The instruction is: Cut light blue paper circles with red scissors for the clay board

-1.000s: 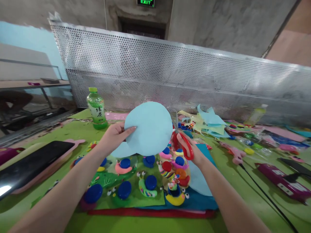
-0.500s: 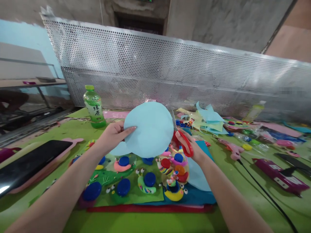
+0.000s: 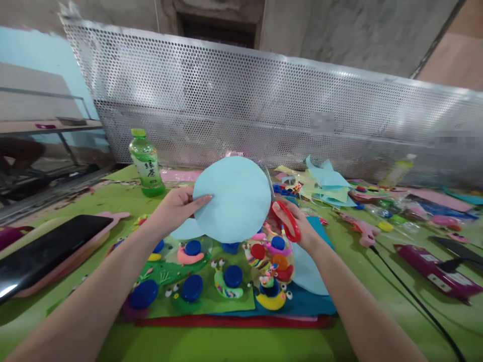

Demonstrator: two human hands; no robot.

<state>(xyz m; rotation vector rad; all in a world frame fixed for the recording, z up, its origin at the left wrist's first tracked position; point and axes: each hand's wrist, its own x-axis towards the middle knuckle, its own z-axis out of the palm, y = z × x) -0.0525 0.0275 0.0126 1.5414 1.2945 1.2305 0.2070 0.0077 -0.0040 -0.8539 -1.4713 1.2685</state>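
My left hand [image 3: 174, 210] pinches the left edge of a round light-blue paper disc [image 3: 232, 198], held upright above the table. My right hand [image 3: 298, 226] grips red-handled scissors [image 3: 284, 215], whose blades point up along the disc's right edge. Below both hands lies a felt board [image 3: 206, 300] with several clay snails carrying blue and red bottle caps. A second light-blue paper piece [image 3: 310, 266] lies under my right wrist.
A green tea bottle [image 3: 145, 163] stands at the back left. A black phone in a pink case [image 3: 45, 251] lies left. Paper scraps [image 3: 326, 183], a pink glue gun [image 3: 360, 231] with black cord and a magenta box [image 3: 439, 271] lie right. A perforated metal panel [image 3: 264, 105] closes off the back.
The view has tilted slightly downward and the exit sign has left the frame. The scissors have shifted a little along the disc's right edge; both hands keep their hold.
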